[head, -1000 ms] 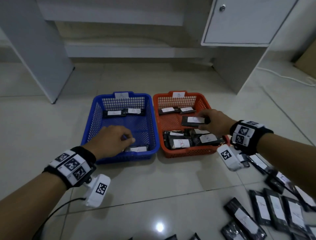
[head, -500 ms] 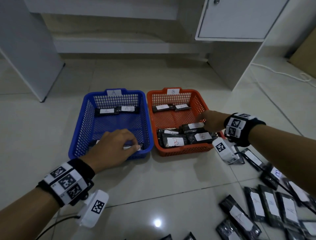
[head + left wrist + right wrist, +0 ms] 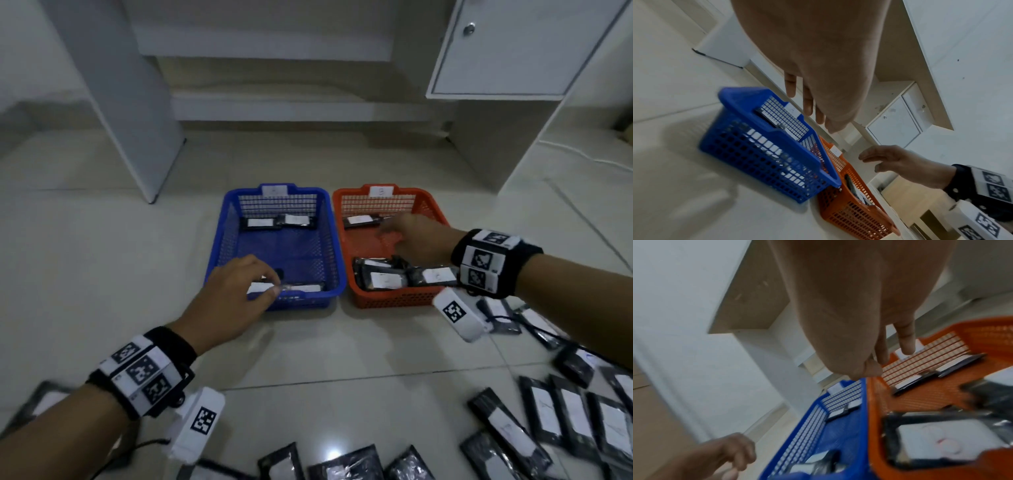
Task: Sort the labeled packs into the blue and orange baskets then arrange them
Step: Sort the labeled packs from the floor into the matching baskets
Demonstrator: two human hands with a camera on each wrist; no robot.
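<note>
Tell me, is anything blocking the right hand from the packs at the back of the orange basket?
Nothing visible. The right hand hovers open inside the orange basket, and the two back packs lie flat on bare mesh just beyond its fingertips.
</note>
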